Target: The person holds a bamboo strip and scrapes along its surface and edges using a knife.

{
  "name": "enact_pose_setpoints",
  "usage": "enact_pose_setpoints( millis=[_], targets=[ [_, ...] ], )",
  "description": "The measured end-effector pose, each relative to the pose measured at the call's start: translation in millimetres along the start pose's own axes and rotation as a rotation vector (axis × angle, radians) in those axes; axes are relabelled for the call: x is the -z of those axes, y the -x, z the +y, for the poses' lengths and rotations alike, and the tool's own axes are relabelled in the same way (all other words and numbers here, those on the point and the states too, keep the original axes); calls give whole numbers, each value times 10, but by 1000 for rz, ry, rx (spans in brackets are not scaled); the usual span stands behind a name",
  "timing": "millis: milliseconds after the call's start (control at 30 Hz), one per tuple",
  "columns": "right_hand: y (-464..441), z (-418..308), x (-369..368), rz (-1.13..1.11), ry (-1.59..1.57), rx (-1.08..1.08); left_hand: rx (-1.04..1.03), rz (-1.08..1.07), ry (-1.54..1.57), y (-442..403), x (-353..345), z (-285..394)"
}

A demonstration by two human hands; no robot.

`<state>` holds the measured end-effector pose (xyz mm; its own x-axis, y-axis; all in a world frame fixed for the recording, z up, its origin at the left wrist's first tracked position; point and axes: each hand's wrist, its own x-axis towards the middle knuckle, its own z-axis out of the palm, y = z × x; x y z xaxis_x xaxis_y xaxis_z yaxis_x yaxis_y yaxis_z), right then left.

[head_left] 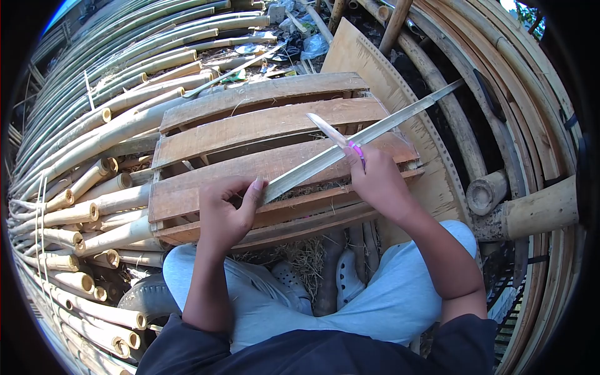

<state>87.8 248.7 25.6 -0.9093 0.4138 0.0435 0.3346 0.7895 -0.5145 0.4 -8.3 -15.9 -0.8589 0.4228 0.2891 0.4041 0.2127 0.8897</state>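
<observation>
A long, flat bamboo strip (pixel 300 174) runs diagonally above the slatted wooden crate (pixel 269 128), from my left hand up to the far right. My left hand (pixel 228 203) pinches its near end between thumb and fingers. In my right hand (pixel 375 178) is a knife (pixel 325 129) with a purple-and-white handle. Its pale blade points up and to the left and crosses the strip about midway. My right fingers are wrapped round the handle, close against the strip; whether they also touch the strip I cannot tell.
Stacked bamboo poles (pixel 100 206) fill the left side. A curved wooden board (pixel 431 150) leans behind the crate's right end. Long bent planks (pixel 531 81) and a thick bamboo post (pixel 540 209) stand on the right. Dry shavings (pixel 303 262) lie between my feet.
</observation>
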Motion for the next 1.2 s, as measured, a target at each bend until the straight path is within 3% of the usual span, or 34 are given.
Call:
enact_pose_setpoints(
  millis=[67,133,267,333,433,500,567,633,700,1133,1200],
  targets=[
    [9,0,5,3,-2,-9,3,-29,18,-6,52,-11],
    [7,10,14,5,-3,-17,173,-278,219,-17,154,-9],
    [40,24,68,44,-2,-8,310,-458,384,-38,304,127],
    [72,32,94,76,-16,7,509,-723,376,-64,397,95],
    [120,58,121,58,-2,-19,604,-770,373,-48,370,157],
    [156,40,150,53,-7,-46,552,-709,440,-22,312,34],
    [172,37,181,39,4,-67,483,-443,454,-16,275,5],
    [193,20,204,24,12,-89,385,-354,293,-15,226,30],
    [215,-12,236,20,24,-96,123,-248,154,-10,162,-63],
    [371,-23,510,44,-116,13,-211,-130,-58,60,-56,108],
    [349,-8,494,127,-119,56,-240,-136,-112,24,-52,145]
  ],
)
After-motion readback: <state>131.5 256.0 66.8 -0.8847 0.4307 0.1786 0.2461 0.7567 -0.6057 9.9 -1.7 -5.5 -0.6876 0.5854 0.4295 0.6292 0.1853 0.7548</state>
